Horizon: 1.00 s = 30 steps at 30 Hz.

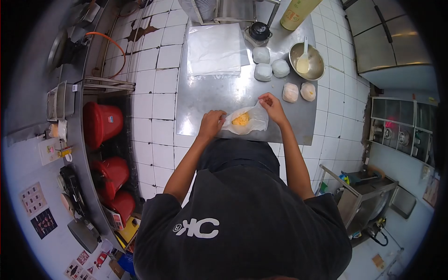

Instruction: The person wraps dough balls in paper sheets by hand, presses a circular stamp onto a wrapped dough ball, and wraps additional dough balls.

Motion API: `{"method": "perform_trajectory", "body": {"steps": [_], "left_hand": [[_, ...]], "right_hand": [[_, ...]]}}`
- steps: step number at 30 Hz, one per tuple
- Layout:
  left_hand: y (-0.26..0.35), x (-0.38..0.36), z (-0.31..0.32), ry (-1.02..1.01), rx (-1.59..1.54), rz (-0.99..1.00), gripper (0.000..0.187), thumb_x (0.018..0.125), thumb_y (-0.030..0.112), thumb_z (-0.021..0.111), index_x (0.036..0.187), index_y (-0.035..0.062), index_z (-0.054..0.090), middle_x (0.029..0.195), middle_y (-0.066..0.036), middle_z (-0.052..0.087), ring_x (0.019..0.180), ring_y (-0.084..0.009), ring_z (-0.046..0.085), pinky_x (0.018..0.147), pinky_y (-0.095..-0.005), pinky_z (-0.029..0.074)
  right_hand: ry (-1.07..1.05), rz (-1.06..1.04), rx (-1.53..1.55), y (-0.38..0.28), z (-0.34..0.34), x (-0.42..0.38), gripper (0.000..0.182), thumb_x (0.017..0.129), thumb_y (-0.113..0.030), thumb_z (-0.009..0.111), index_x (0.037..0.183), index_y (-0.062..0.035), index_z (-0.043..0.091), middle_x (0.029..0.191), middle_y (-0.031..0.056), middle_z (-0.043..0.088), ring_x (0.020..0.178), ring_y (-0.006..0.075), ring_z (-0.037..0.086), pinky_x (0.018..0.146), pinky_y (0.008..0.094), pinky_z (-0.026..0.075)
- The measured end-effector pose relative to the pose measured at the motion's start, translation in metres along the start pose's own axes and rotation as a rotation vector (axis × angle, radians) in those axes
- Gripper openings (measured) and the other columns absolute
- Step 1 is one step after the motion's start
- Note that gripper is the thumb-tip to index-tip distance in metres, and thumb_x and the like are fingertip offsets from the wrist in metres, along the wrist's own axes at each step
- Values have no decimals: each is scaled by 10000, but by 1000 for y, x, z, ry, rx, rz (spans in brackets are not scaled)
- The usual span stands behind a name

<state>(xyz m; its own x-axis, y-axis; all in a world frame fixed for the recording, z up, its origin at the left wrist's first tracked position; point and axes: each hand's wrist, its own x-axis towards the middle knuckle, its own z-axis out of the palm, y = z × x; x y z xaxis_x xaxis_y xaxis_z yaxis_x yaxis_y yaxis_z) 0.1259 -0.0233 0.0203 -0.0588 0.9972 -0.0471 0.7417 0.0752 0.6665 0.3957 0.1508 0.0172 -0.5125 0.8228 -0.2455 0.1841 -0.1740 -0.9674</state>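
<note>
An orange-yellow mound of food (241, 120) lies on a sheet of thin white paper (255, 124) near the table's front edge. At the paper's left side, my left hand (213, 123) has its fingers closed on the edge. My right hand (272, 106) pinches the upper right corner and lifts it. White wrapped bundles (263, 72) sit beyond my right hand, with two more wrapped bundles (290, 92) closer to it, one showing a little orange.
A stack of white paper sheets (214, 49) lies at the table's back left. A metal bowl (319, 65) holding a pale paddle (303, 63) stands back right. Behind are a black-topped jar (259, 31) and a green cylinder (297, 14). Red bins (102, 125) stand left.
</note>
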Motion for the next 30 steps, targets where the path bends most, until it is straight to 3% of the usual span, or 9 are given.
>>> {"method": "perform_trajectory", "body": {"steps": [9, 12, 15, 17, 20, 24, 27, 29, 30], "left_hand": [[43, 3, -22, 14, 77, -4, 271, 854, 256, 800, 1065, 98, 732, 958, -98, 697, 940, -292, 646, 886, -435, 486], [21, 1, -9, -27, 123, -13, 253, 865, 262, 798, 1040, 91, 736, 932, -99, 699, 918, -290, 649, 871, -428, 494], [10, 4, -5, -41, 29, -87, 233, 885, 263, 778, 1019, 78, 732, 932, -106, 697, 927, -298, 656, 845, -429, 508], [6, 9, -8, -52, -52, -154, 208, 902, 257, 757, 1000, 75, 730, 934, -113, 696, 942, -306, 662, 833, -436, 513], [-2, 26, -5, 28, -158, -286, 161, 907, 197, 737, 965, 47, 727, 922, -138, 697, 943, -326, 676, 820, -419, 534], [-19, 39, 9, 184, -170, -276, 200, 891, 139, 746, 1068, 50, 718, 1062, -136, 703, 1026, -320, 665, 892, -425, 514], [20, 21, -7, 380, 251, -145, 326, 880, 163, 779, 1191, 96, 706, 1178, -101, 679, 1163, -284, 617, 1024, -447, 447], [15, -6, -11, 66, 154, 317, 514, 834, 251, 825, 1311, 159, 656, 1240, -56, 643, 1237, -260, 554, 1066, -472, 380], [21, -16, -12, 54, 148, 313, 514, 834, 251, 825, 1311, 159, 656, 1240, -56, 643, 1237, -260, 554, 1066, -472, 380]], "right_hand": [[332, 5, -255, 35, 14, 12, 81, 1002, -85, 662, 1066, -62, 707, 837, -36, 615, 731, 43, 516, 652, 223, 434], [390, -50, -282, 35, 17, 8, 69, 986, -100, 687, 1044, -72, 713, 866, -2, 632, 755, 108, 557, 722, 273, 474], [609, -473, -763, -17, 25, -24, 109, 927, -117, 723, 1023, -65, 718, 985, 96, 673, 895, 267, 649, 839, 394, 516], [71, -673, -858, -21, 18, -43, 194, 901, -138, 742, 1076, -64, 704, 1133, 127, 671, 1039, 316, 642, 928, 442, 493], [-168, -587, -815, -22, 26, -61, 288, 885, -164, 745, 1154, -83, 683, 1175, 125, 676, 1114, 309, 638, 947, 435, 488], [-141, -336, -790, 1, 26, -67, 345, 883, -190, 745, 1210, -121, 663, 1114, 81, 695, 1115, 288, 629, 944, 435, 480], [-222, -305, -868, 15, 8, -76, 254, 868, -166, 752, 1116, -143, 701, 1053, 25, 693, 1086, 250, 624, 914, 415, 472], [-355, -427, -907, 0, -3, -90, 164, 836, -134, 756, 995, -152, 721, 1020, -6, 672, 1059, 218, 614, 897, 401, 458], [-357, -414, -902, -2, -5, -97, 164, 836, -134, 756, 995, -152, 721, 1020, -6, 672, 1059, 218, 614, 897, 401, 458]]}}
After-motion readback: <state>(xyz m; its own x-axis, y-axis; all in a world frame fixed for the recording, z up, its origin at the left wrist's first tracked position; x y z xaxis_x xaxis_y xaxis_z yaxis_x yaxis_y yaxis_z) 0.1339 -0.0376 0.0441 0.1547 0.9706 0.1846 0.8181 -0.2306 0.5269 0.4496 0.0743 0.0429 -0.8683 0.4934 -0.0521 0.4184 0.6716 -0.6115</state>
